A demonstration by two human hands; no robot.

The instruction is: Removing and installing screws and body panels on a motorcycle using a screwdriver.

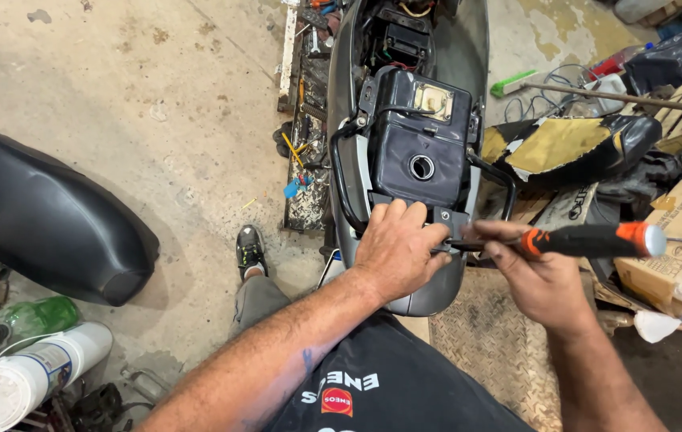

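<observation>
Screwdriver (589,239) with a black and orange handle lies level in the right hand (537,280), whose grip is wrapped fully round the handle's front end; its dark shaft points left toward a small bolt spot on the rear edge of the scooter's black fuel tank (421,148). The tip itself is hidden behind the left hand (395,250), so whether it meets a fastener cannot be told. That left hand rests palm down on the tank's rear bracket, fingers curled over the edge just beside the shaft; its grip is nearly closed, though what it pinches, if anything, is out of sight.

The tank sits in the open rear of a grey scooter body (429,292), its round filler opening (422,167) uncovered and a black grab rail (343,180) curving round its sides. To the right a torn seat (569,144) showing yellow foam lies on clutter, with a cardboard box (681,240) near the screwdriver's butt. On the concrete floor (141,104) to the left lie a black seat (41,216), a green bottle (33,318) and a white canister (25,376). A tray of tools (306,136) runs alongside the scooter.
</observation>
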